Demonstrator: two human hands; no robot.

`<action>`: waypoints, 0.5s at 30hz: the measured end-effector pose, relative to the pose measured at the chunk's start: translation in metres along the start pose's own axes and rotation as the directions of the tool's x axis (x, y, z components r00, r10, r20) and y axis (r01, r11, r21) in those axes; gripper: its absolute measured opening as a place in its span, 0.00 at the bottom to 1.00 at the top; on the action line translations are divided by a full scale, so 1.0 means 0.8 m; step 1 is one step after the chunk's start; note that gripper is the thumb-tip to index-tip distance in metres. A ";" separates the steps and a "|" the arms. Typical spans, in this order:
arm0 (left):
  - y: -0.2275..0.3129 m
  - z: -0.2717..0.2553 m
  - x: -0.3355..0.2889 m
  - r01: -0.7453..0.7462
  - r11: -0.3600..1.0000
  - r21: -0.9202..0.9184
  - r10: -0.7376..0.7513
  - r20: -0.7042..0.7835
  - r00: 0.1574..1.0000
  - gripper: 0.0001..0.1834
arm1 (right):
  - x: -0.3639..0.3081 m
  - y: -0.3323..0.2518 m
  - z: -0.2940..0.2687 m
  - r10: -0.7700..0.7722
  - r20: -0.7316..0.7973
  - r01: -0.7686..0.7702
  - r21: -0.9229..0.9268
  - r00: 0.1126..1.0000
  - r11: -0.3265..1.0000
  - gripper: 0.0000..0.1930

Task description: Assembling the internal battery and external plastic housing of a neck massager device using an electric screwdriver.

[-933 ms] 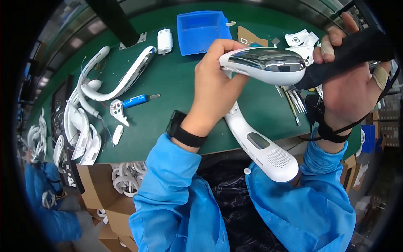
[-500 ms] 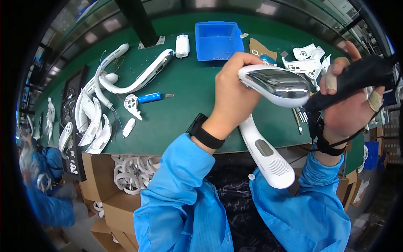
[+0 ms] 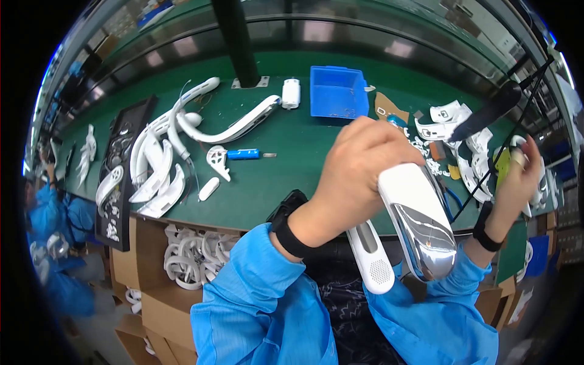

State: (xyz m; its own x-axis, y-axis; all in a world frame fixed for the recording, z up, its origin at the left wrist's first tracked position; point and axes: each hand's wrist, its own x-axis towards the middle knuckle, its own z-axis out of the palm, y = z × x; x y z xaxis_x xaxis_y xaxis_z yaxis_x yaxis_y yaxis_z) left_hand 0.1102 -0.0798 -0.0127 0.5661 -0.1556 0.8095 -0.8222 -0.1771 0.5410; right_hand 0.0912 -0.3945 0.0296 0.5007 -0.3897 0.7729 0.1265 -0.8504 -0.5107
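My left hand (image 3: pixel 365 170) grips a white curved neckband device (image 3: pixel 409 193) by its upper part, fingers wrapped over it. One end of the device bears a shiny chrome panel (image 3: pixel 426 234); the other end (image 3: pixel 372 261) has a dark oval window and a dotted grille, and hangs over my lap. At the right, my right hand (image 3: pixel 517 176) is raised near white shells, its fingers apart and nothing visible in them. A black electric screwdriver (image 3: pixel 486 114) hangs between the hands on a dark cord, apart from both.
A blue bin (image 3: pixel 339 91) stands at the back. White curved parts (image 3: pixel 159 173) lie at left beside a black tray (image 3: pixel 125 152). A blue cylindrical cell (image 3: pixel 243 154) lies mid-table. White shells (image 3: pixel 480 146) cover the right side. A carton of white rings (image 3: pixel 188 258) stands below the edge.
My right hand has let go of the screwdriver and moved right; the tool now hangs farther back. My left hand has turned the device so its chrome end points toward me.
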 end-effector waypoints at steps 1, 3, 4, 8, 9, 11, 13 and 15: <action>0.004 0.002 0.000 -0.002 1.000 -0.001 0.002 -0.010 1.000 0.14 | 0.000 0.003 -0.013 0.028 -0.133 -0.009 0.138 0.991 0.990 0.18; 0.017 0.002 0.000 -0.017 0.998 -0.068 0.017 -0.001 1.000 0.13 | -0.005 -0.003 -0.036 0.075 -0.252 -0.001 0.281 0.965 0.960 0.16; 0.025 -0.004 -0.004 -0.009 0.999 -0.050 0.009 -0.008 1.000 0.13 | -0.011 -0.024 -0.041 0.075 0.047 -0.088 0.619 0.996 0.780 0.14; 0.068 -0.009 -0.005 -0.061 0.987 -0.146 0.057 -0.033 0.998 0.12 | -0.047 -0.091 -0.004 -0.092 0.764 -0.637 0.592 0.638 0.494 0.16; 0.079 -0.007 -0.007 -0.074 0.978 -0.194 0.066 -0.048 0.997 0.12 | -0.064 -0.119 0.010 -0.051 0.816 -0.685 0.515 0.576 0.516 0.18; 0.094 0.008 -0.005 -0.152 0.936 -0.318 0.112 -0.142 0.984 0.12 | -0.073 -0.139 0.006 -0.108 0.869 -0.696 0.455 0.482 0.555 0.20; 0.106 0.030 -0.011 -0.129 0.913 -0.387 0.087 -0.125 0.988 0.10 | -0.072 -0.165 0.041 -0.154 0.921 -0.728 0.379 0.358 0.572 0.19; 0.116 0.024 -0.014 -0.117 0.920 -0.375 0.087 -0.094 0.992 0.09 | -0.089 -0.199 0.070 -0.213 0.955 -0.750 0.296 0.209 0.591 0.19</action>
State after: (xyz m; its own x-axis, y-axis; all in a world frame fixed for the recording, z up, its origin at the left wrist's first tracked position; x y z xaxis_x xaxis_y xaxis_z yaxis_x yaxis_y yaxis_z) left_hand 0.0290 -0.1133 0.0237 0.4840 -0.0784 0.8715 -0.8444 0.2195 0.4887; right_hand 0.0835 -0.2114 0.0350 0.8950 0.4370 -0.0894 -0.0477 -0.1055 -0.9933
